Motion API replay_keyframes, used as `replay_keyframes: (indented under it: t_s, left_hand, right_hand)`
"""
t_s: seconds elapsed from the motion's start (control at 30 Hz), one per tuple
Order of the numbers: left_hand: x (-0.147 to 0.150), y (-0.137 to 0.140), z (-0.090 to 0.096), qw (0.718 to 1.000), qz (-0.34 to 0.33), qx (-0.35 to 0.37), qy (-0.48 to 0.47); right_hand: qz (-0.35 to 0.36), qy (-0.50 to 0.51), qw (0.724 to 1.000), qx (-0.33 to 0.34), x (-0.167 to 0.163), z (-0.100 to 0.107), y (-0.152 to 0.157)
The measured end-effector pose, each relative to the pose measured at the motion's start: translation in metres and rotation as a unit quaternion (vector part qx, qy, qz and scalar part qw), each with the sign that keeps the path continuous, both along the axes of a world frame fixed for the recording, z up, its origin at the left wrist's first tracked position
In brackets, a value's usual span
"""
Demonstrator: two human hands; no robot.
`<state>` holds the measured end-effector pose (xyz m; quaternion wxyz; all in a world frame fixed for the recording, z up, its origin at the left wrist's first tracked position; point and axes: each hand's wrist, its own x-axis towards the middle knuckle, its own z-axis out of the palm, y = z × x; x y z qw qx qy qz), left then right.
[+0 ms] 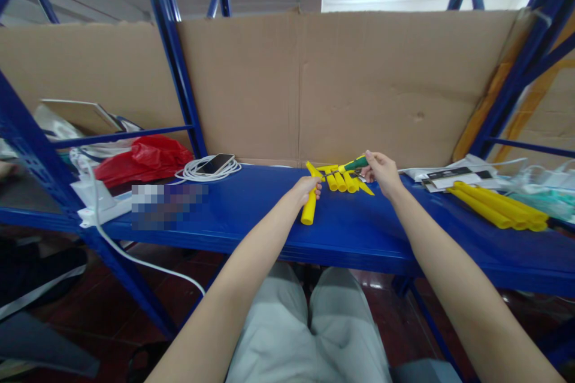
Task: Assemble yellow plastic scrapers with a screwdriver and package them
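My left hand (309, 187) is closed around a yellow plastic tube (308, 212), held upright just above the blue shelf; its upper end flares out past my fingers. In my right hand (381, 172) is a screwdriver (356, 164) with a green and yellow handle. Its metal shaft points left, and the tip meets the upper part of the tube by my left fingers. Behind and below the screwdriver, several yellow tubes (342, 184) lie side by side on the shelf. A small metal object near my right fingertips is too small to make out.
Several longer yellow tubes (498, 206) lie on the right of the blue shelf (251, 203). A phone (216, 163) rests on a coiled white cable (204, 176) at left, beside a red plastic bag (142, 158) and a white power strip (108, 209). Cardboard (242, 84) walls the back.
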<state>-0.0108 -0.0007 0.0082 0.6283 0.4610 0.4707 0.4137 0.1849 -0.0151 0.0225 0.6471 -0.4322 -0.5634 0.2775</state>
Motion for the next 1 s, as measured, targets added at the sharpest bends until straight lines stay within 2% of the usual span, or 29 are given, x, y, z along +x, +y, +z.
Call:
replay_keyframes:
  t_s: [0.23,0.43,0.67,0.8,1.0]
  left_hand:
    - [0.001,0.008,-0.008,1.000,0.007,0.006,-0.020]
    - [0.001,0.012,-0.010,1.000,0.007,0.005,-0.025]
    - [0.002,0.012,-0.010,1.000,0.006,0.009,-0.026]
    - [0.001,0.011,-0.010,1.000,0.005,0.010,-0.026]
    - [0.001,0.012,-0.010,1.000,0.010,0.010,-0.028]
  right_hand:
    - [0.110,0.028,0.993,-0.020,0.006,0.002,-0.001]
    - [0.031,0.011,0.999,-0.007,0.005,0.000,0.001]
    - [-0.008,0.008,1.000,0.011,0.002,-0.001,0.003]
    - [0.012,0.013,1.000,0.005,0.003,0.000,0.001]
    - [0.102,0.038,0.994,-0.010,0.004,0.004,-0.004]
